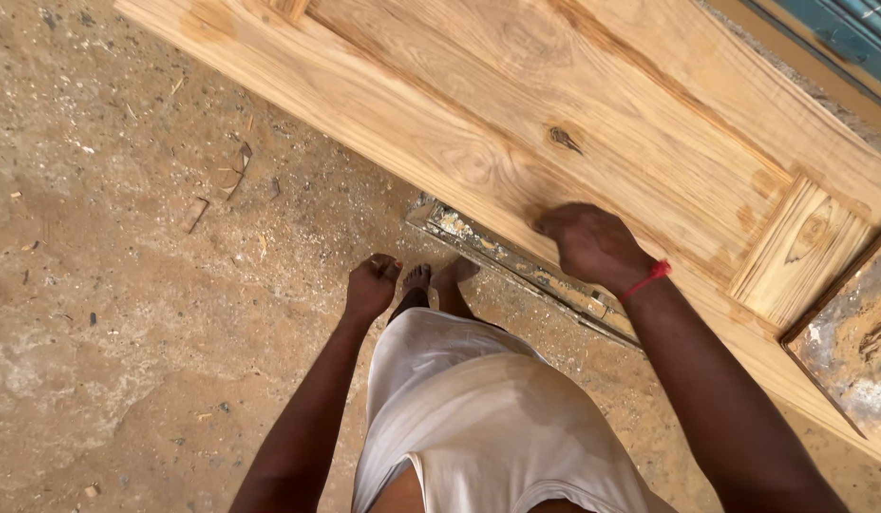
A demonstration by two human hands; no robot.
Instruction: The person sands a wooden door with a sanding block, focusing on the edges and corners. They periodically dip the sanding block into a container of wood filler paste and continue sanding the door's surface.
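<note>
Head view is showing the left hand (372, 287) hanging loosely curled near the bare feet (438, 277), holding nothing. Right hand (592, 245) is pressing, fingers bent, on the wooden door (516, 114) lying across a metal bar (516, 271); seemingly rubbing its surface, wanting steady strokes.

Count, head view:
Hands: two, the left hand (371, 288) and the right hand (592, 245).
Bare feet: two (438, 280).
Wooden door panel: one (592, 123).
Red wrist thread: one (646, 279).
Metal strip under the door's edge: one (516, 269).
White garment: one (478, 408).
Wood scraps on the sandy ground: several (233, 171), too small to count.
</note>
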